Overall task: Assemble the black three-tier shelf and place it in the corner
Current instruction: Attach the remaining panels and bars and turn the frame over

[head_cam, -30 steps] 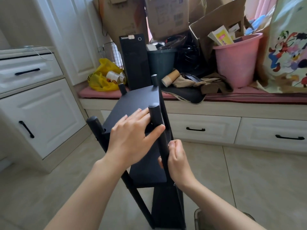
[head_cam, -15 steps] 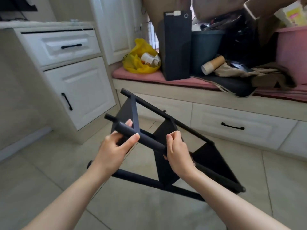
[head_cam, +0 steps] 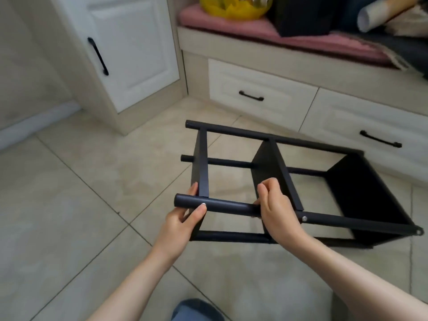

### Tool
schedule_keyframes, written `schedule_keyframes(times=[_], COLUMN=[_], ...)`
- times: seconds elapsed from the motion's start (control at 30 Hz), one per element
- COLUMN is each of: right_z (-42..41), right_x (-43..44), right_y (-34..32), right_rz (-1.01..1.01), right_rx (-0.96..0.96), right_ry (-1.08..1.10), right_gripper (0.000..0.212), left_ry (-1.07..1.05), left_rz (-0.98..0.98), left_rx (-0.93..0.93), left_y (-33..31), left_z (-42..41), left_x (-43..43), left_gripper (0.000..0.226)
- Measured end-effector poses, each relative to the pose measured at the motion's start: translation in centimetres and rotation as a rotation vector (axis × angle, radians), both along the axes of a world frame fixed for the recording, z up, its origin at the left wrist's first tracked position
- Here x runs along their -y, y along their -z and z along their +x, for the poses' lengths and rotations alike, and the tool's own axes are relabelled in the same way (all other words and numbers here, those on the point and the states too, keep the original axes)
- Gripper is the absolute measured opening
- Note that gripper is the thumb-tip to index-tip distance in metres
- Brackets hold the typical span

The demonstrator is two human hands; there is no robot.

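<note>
The black three-tier shelf [head_cam: 345, 184] lies on its side on the tiled floor, its three panels standing on edge between four round black poles. My left hand [head_cam: 185, 218] grips the near upper pole [head_cam: 222, 206] close to its left end, thumb over the top. My right hand [head_cam: 275, 207] curls around the same pole just left of the middle panel. A silver screw head [head_cam: 304, 218] shows on that pole to the right of my right hand. The pole's right end carries a small ring fitting [head_cam: 419, 232].
A white cabinet door [head_cam: 129, 45] with a black handle stands at the back left. A window bench with white drawers [head_cam: 261, 89] runs behind the shelf, topped by a pink cushion [head_cam: 231, 24], a yellow bag [head_cam: 231, 5] and a black panel [head_cam: 303, 17]. The floor corner [head_cam: 185, 96] lies between them.
The shelf went from upright, through a tilt, down onto its side on the floor. Both hands stayed on the near pole, and the camera dipped lower and closer.
</note>
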State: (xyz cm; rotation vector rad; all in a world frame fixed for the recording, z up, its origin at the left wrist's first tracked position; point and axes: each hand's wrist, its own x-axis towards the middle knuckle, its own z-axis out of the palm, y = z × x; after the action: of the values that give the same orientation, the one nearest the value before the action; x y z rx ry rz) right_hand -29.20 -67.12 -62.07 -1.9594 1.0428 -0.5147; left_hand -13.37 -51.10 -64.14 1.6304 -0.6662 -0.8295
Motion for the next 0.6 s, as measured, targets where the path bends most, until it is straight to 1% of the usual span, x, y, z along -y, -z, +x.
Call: schedule_keyframes(times=[0.07,0.23,0.37,0.53,0.6], right_z=[-0.5,-1.4,-1.7,-1.4,-1.3], right_x=[0.2,0.4,0.4,0.1,0.0], right_y=[1.2,3.6,5.1,6.2,6.5], right_rz=[0.027,0.096,0.074,0.01,0.0], right_rx=[-0.029,-0.09,-0.155,-0.199,-0.226], right_ry=[0.005,-0.028,-0.032,-0.041,-0.04], right_gripper=[0.022,0.027,0.029,0.026,0.027], left_ry=[-0.016,-0.063,-0.109,-0.138,-0.158], left_rz=[0.003,0.013,-0.012,-0.001,0.003], left_rx=[-0.029,-0.111,-0.167,-0.253,-0.276], left_y=[1.6,5.3,7.7,9.9,10.6], left_z=[-0.5,-2.2,-2.8,-3.1,-3.3], left_x=[0.0,-0.8,-1.6,-2.8,-3.1], left_gripper=[0.07,0.056,0.066,0.067,0.071])
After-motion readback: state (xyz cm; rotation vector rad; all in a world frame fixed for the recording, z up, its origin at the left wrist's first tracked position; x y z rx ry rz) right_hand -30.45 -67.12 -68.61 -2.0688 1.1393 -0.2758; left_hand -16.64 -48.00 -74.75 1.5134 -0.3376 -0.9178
